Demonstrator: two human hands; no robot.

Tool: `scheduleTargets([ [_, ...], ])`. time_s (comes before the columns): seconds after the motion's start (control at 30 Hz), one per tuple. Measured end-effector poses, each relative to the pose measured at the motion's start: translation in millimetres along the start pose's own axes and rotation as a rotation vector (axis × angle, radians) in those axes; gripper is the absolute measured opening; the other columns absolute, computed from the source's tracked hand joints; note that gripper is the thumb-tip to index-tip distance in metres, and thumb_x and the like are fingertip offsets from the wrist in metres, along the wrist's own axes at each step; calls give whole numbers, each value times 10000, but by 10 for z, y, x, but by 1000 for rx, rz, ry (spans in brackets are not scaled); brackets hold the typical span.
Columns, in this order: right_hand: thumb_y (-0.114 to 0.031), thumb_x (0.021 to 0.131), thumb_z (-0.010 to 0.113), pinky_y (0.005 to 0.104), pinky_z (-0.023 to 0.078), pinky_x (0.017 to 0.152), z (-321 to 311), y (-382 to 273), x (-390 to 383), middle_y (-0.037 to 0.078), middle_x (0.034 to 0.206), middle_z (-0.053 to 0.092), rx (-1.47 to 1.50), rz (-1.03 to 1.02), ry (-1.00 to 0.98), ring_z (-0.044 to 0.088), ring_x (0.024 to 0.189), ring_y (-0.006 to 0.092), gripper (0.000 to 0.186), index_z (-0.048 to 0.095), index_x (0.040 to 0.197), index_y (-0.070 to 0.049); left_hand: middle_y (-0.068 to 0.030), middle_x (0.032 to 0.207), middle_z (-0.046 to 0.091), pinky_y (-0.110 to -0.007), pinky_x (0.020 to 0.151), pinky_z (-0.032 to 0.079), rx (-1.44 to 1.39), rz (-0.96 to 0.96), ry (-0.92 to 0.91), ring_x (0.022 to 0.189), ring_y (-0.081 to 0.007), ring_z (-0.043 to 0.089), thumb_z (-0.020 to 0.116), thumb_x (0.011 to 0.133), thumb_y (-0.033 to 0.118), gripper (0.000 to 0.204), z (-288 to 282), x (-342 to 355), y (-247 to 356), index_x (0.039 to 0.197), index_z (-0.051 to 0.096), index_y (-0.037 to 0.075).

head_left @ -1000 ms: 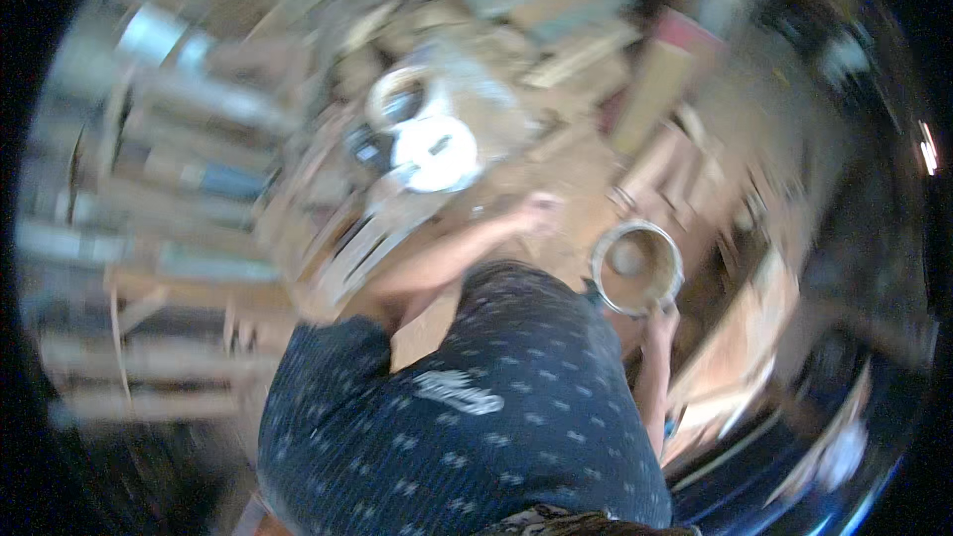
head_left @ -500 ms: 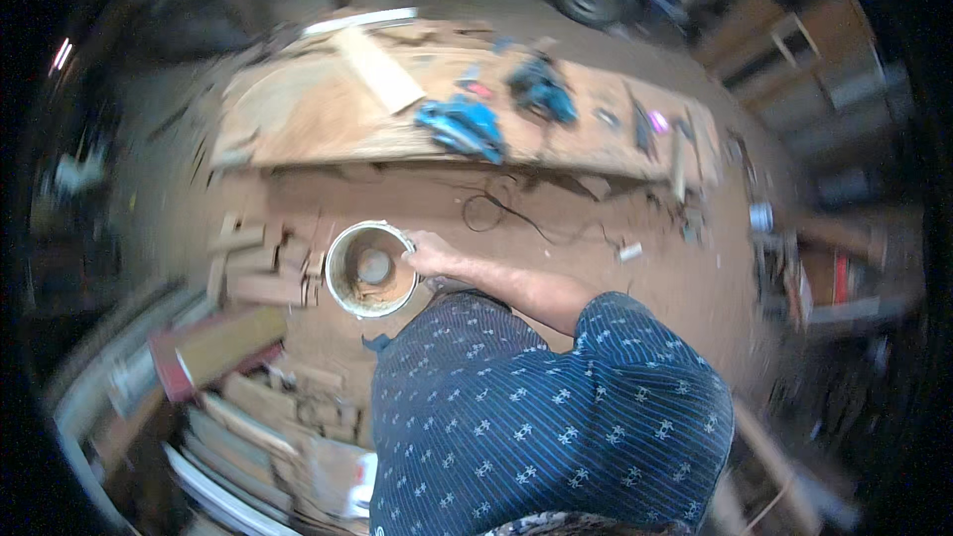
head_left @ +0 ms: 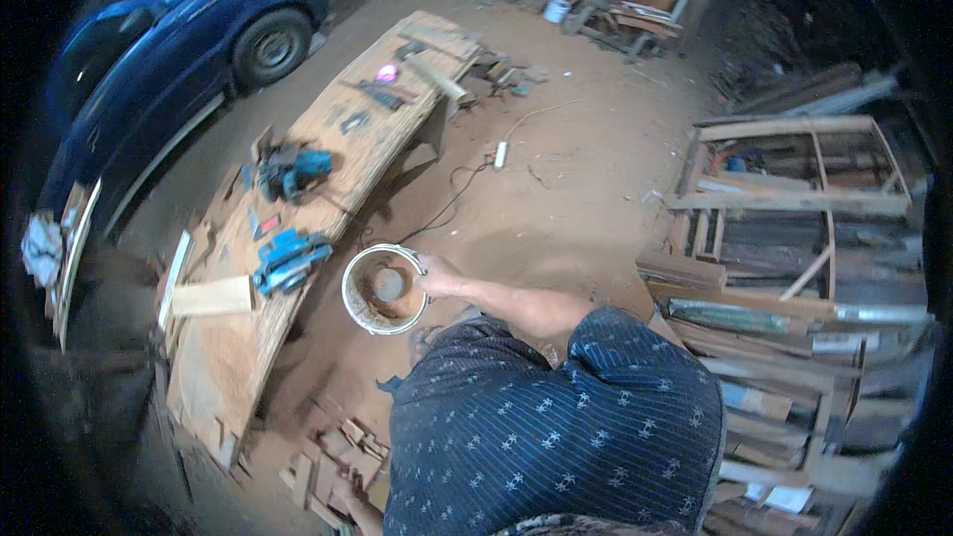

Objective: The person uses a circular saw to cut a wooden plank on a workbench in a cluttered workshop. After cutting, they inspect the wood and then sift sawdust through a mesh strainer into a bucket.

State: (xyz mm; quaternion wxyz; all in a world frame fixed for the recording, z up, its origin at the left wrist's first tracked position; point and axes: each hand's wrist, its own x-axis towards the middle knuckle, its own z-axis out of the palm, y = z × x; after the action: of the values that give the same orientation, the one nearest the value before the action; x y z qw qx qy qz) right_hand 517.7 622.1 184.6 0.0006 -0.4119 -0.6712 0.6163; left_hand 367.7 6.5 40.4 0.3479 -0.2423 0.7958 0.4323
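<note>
A white bucket (head_left: 365,306), holding brown residue and a round pale object, hangs from my right hand (head_left: 437,276), whose fingers are closed on its rim at the right side. Low at the bottom left, my left hand (head_left: 347,484) hangs empty with loosely apart fingers over small wood offcuts (head_left: 362,442) on the dusty floor. To the left of the bucket is a long plywood workbench (head_left: 223,362) with blue power tools (head_left: 293,258), a pale board (head_left: 210,296) and scattered hand tools on it.
A blue vehicle (head_left: 149,89) stands beyond the bench. A white power strip (head_left: 501,155) and dark cord lie on the dusty floor (head_left: 556,203) ahead. Wooden frames (head_left: 784,201) and timber fill the right side. A white pail (head_left: 557,10) stands at the back.
My body has swung round, so the bench and vehicle now run along my left and the timber lies right. The bucket, in my right hand throughout, now sits nearer the view's middle than at first.
</note>
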Motion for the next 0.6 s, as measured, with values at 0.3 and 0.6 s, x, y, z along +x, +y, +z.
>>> scheduleTargets([
  [0.3, -30, 919, 492, 428, 600, 740, -951, 862, -974, 167, 1108, 672, 565, 222, 488, 689, 931, 267, 359, 566, 1262, 44, -34, 661, 546, -334, 475, 480, -44, 118, -346, 554, -204, 569, 510, 988, 213, 152, 1579, 701, 1197, 906, 574, 102],
  [0.6, -82, 895, 600, 419, 609, 700, -1635, 2299, -1907, 170, 1064, 667, 717, 340, 919, 698, 867, 281, 382, 567, 1257, 35, -91, 772, 609, -336, 461, 500, 348, -141, -768, 600, -237, 628, 549, 957, 173, 132, 2700, 223, 1285, 969, 605, 53],
])
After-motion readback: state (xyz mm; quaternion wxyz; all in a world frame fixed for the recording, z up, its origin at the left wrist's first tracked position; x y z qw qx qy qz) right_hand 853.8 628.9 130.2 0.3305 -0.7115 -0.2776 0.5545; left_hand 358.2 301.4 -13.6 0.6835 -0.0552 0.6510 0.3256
